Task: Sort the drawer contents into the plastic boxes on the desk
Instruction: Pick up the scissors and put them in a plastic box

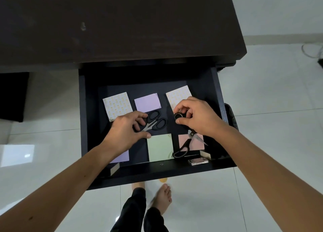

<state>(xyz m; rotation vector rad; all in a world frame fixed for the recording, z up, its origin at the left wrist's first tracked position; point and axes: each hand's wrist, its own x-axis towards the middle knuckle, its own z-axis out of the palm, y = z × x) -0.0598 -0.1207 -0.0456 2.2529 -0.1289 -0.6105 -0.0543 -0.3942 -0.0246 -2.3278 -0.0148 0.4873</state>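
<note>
Drawer (pixel 83 127) pulled out from table (pixel 122 22), its walls near both wrists; left hand (pixel 129 132) gripped black scissors (pixel 155 122); right hand (pixel 197 116) pinched a small black ring-shaped item (pixel 178 116).

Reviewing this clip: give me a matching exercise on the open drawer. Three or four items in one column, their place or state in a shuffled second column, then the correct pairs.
Items:
1. scissors
2. second scissors
3. green note pad
4. small black ring-shaped object

Places or states:
A. pinched by the right hand
B. lying flat, touched by neither hand
C. lying across the pink note pad
D. blades under the left hand, which grips them

Pairs: 1-D, 2-C, 3-B, 4-A
</note>
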